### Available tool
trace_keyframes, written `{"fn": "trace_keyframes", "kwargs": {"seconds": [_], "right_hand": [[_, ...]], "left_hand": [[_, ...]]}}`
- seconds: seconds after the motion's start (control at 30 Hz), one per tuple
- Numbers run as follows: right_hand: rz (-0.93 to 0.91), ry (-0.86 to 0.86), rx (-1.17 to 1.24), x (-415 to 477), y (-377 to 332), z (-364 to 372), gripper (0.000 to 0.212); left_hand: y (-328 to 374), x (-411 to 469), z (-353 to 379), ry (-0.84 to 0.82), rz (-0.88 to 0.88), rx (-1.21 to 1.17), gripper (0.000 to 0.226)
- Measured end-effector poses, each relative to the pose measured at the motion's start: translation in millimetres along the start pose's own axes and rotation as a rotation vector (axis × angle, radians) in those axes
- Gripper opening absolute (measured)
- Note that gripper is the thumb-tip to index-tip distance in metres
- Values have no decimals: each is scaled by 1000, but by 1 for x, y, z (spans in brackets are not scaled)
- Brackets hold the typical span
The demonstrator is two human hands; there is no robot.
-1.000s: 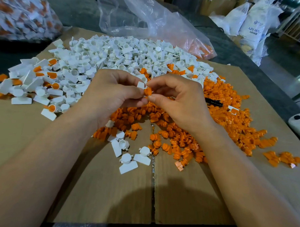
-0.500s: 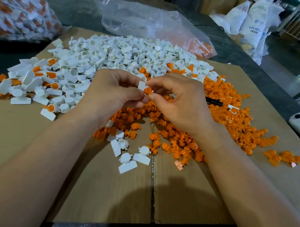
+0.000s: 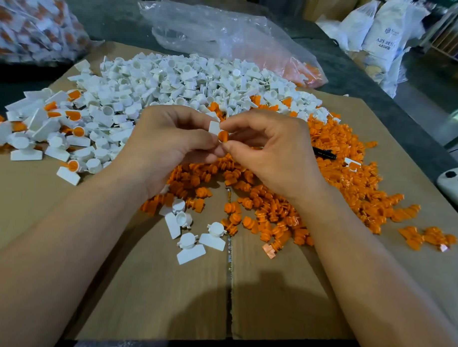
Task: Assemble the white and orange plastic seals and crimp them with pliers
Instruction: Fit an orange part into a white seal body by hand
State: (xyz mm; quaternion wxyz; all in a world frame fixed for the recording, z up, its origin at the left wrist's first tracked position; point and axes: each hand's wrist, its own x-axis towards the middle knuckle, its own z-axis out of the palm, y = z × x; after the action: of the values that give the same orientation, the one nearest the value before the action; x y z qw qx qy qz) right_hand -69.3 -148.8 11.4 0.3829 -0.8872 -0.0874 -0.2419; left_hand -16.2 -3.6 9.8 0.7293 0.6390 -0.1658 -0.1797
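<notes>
Head view, all positions given relative to the seam (image 3: pixel 229 290) running down the cardboard sheet (image 3: pixel 151 287). The left hand (image 3: pixel 169 145) and right hand (image 3: pixel 272 151) are meeting above the far end of the seam, raised off the sheet. The left hand is pinching a white seal body (image 3: pixel 214 127) between thumb and curled fingers, its flat tab pointing up. The right hand is pinching an orange insert (image 3: pixel 223 136) between thumb and forefinger, the other fingers curling loosely behind. The insert is touching the lower edge of the white body; whether it is seated inside cannot be told.

A heap of white bodies (image 3: pixel 189 86) is lying beyond the seam's far end, spreading left. A heap of orange inserts (image 3: pixel 339 177) is lying across and right of the seam. Seals with orange already showing in them (image 3: pixel 55 125) are lying far left of it. A few loose white bodies (image 3: pixel 189 247) are resting just left of the seam. A black pen-like object (image 3: pixel 324 153) is lying among the inserts, right of the seam. A clear plastic bag (image 3: pixel 227 35) is sitting beyond the sheet.
</notes>
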Motion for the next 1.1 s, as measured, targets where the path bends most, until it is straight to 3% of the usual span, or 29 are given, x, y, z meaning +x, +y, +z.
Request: {"fn": "trace_keyframes", "kwargs": {"seconds": [0.27,0.7,1.1], "right_hand": [[20,-29,138,-2,-1,4,35],[-6,33,94,0,1,4,24],[13,20,128,-1,0,4,44]], "left_hand": [[0,0,-1,85,33,13,17],[-1,0,1,76,52,3,12],[0,0,1,90,71,-10,22]]}}
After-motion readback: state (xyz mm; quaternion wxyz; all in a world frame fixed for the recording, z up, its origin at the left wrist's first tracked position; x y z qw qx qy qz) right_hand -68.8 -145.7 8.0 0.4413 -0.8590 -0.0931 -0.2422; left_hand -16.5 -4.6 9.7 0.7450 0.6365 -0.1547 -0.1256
